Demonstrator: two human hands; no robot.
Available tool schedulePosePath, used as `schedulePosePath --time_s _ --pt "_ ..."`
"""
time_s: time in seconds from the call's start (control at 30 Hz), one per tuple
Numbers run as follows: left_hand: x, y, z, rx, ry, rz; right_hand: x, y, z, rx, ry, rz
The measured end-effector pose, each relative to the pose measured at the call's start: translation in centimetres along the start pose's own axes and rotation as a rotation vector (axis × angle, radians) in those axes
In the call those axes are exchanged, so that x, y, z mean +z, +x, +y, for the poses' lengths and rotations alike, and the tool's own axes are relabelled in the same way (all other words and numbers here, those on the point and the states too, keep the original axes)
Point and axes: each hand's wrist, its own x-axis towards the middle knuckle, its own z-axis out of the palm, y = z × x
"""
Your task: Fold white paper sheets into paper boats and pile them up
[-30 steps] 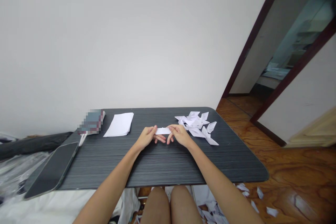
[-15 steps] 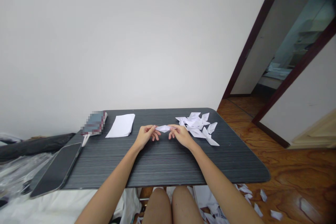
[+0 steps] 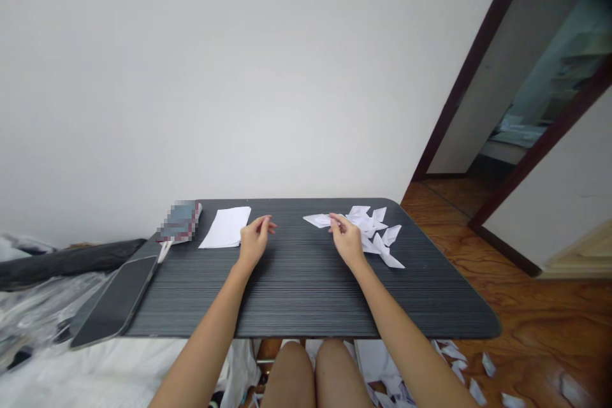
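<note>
My right hand (image 3: 348, 241) is at the left edge of a heap of folded white papers (image 3: 366, 223). Its thumb and fingers pinch one end of a long, pointed folded paper (image 3: 317, 221), which sticks out to the left just over the table. To the left, my left hand (image 3: 255, 241) is raised above the table with its fingers loosely bent and no paper visible in it. Close beside that hand lies a stack of white paper sheets (image 3: 225, 227).
On the dark table (image 3: 306, 306), a tablet-like slab (image 3: 117, 299) lies at the left edge, near a blurred-out item (image 3: 179, 222) with a white cable. More folded papers (image 3: 452, 352) are scattered on the wooden floor. A wall (image 3: 287, 76) stands behind the table.
My left hand has let go of the folded paper and moved left toward the sheets. My right hand has carried the paper right, to the heap. The view has shifted slightly.
</note>
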Motion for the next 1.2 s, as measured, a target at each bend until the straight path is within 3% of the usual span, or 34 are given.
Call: schedulePosePath --time_s 0.1,0.17,0.23,0.3,0.4,0.63,0.97,1.07,1.2 --pt "-3.0 0.9 -0.6 0.026 0.15 0.182 -0.6 0.0 0.0 -0.129 -0.224 0.19" --pt "-5.3 1.3 -1.1 0.006 0.224 0.227 -0.7 -0.1 -0.1 -0.17 -0.335 0.248" --pt "-7.6 1.5 -1.9 0.005 0.312 0.172 -0.5 -0.4 -0.3 -0.196 -0.399 0.26" --pt "-9.5 1.3 -2.6 0.003 0.381 0.035 -0.1 -0.7 -0.5 -0.231 -0.425 0.228" --pt "-10.8 0.8 -3.7 0.014 0.402 -0.117 0.6 -1.1 -0.7 -0.292 -0.425 0.145" --pt "-9.4 0.3 -4.6 0.072 0.411 -0.211 1.4 -1.6 -0.6 -0.314 -0.43 0.05" --pt "-9.5 0.6 -5.6 0.019 0.463 -0.183 1.7 -1.5 0.0 -0.323 -0.429 0.005" --pt "-9.3 0.8 -4.6 0.047 0.513 -0.145 1.7 -1.6 0.0 -0.32 -0.426 -0.006" --pt "-8.0 1.3 -0.8 0.137 0.428 -0.175 1.6 -1.6 -0.1 -0.3 -0.373 -0.048"
